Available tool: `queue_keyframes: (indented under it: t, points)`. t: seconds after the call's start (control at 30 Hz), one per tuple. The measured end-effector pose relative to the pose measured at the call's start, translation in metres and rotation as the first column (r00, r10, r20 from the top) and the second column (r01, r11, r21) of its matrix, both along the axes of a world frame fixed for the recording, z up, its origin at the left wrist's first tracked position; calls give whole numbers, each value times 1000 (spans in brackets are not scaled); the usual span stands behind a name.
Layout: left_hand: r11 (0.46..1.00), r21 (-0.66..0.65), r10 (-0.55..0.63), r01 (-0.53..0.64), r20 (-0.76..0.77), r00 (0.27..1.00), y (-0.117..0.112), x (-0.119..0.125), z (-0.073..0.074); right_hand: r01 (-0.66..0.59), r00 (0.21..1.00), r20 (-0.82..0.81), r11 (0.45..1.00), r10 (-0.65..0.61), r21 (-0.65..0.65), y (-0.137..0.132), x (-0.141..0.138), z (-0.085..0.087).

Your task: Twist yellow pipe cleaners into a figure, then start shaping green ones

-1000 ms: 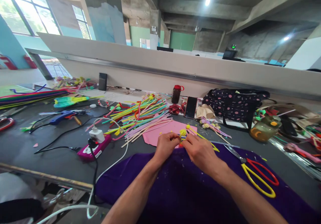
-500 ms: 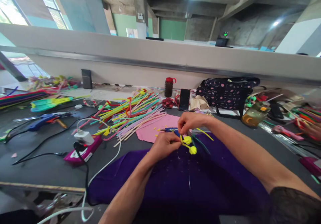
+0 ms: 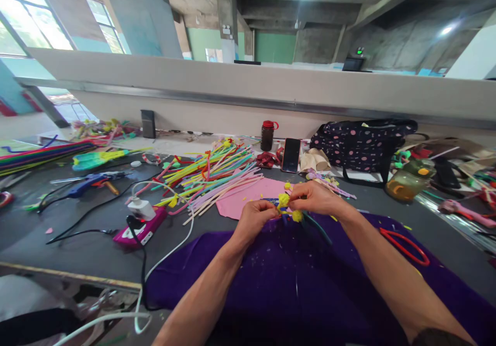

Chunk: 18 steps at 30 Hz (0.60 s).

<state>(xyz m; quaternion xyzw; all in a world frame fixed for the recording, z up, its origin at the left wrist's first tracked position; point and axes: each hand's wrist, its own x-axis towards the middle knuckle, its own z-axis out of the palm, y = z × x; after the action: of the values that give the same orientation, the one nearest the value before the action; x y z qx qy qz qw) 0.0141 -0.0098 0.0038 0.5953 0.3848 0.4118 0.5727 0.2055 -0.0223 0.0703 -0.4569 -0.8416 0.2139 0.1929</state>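
So the yellow pipe-cleaner flower piece (image 3: 297, 216) is just right of centre frame, right between the two hands, over the top edge of the purple cloth (image 3: 217, 263). Left hand (image 3: 256, 217) has thumb and finger pinched shut on its left end. Right hand (image 3: 315, 199) comes in from the upper right, fingertips bunched against a fuzzy head; can't tell if it's actually gripping. Neither hand is really nearer, both are touching. Stems are mostly hidden, but the long axis looks roughly left-to-right across the frame, fuzzy heads pointing right, away from the left fingers. Pink sheet (image 3: 232, 204) sits just behind, and red-handled scissors (image 3: 406, 250) lie well apart, lower right.
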Motion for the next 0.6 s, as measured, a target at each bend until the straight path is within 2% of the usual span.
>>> queue_keyframes:
  t: [0.1, 0.2, 0.27, 0.4, 0.5, 0.6]
  points:
    - [996, 68, 55, -53, -30, 998, 3, 0, -4, 62, 973, 205, 979, -102, 194, -8, -13, -1]
    - [989, 114, 100, -93, -50, 994, 5, -1, -8, 104, 899, 356, 915, -254, 390, -22, -34, -7]
    - [979, 151, 151, -139, -72, 986, 6, -2, -8, 97, 864, 391, 867, -317, 488, -29, -49, -13]
    - [955, 184, 242, -231, -38, 969, 6, -3, -6, 179, 860, 290, 779, -421, 601, -32, -70, -31]
    - [966, 25, 251, -256, 128, 960, 8, -2, -5, 264, 892, 126, 726, -434, 634, -25, -74, -46]
    - [961, -132, 270, -242, 263, 926, 10, 0, -7, 292, 933, -30, 705, -359, 646, -18, -75, -58]
